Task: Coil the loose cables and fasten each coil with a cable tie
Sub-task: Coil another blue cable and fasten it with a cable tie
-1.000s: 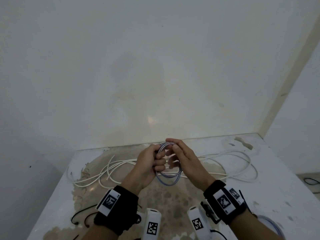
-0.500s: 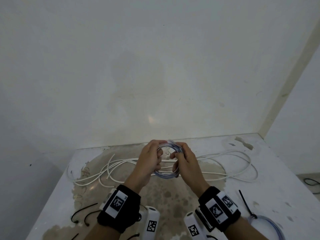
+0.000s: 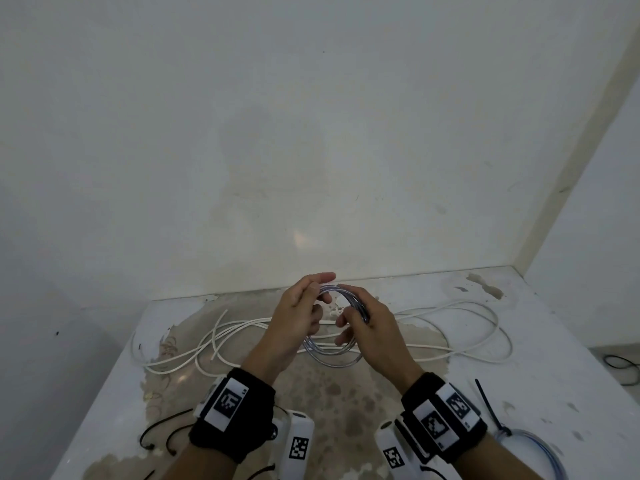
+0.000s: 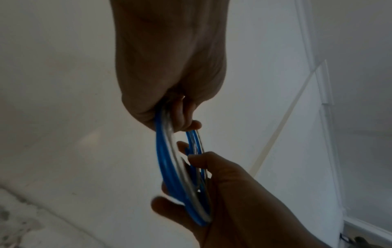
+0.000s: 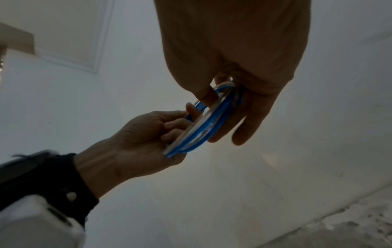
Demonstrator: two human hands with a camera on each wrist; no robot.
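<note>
I have both hands up in front of me, just above the table [image 3: 519,358], with the blue cable coil [image 3: 332,358] held between them. My left hand [image 3: 294,323] grips the coil's left side: in the left wrist view its fingers [image 4: 184,115] are curled round the bundled turns, thumb against them. My right hand [image 3: 374,327] takes the opposite side; in the right wrist view the thumb [image 5: 205,95] is pressed on the strands and the other fingers lie curved along the coil's outer edge, so it has hold of the loop as well. The coil stands roughly upright between my palms, its top arc at my fingertips and its bottom arc hanging below my hands, clear of the table. It is blue with pale, clear-looking strands, several turns thick; I cannot count the turns exactly.

Behind my hands a long white cable [image 3: 450,351] sprawls loose across the table in wide loops, running from the left side to the right. By my right wrist lies a second blue coil [image 3: 540,452] already cinched with a black cable tie [image 3: 488,407], its tail pointing away from me. By my left wrist 2 loose black cable ties [image 3: 162,431] lie curved on the table.
</note>
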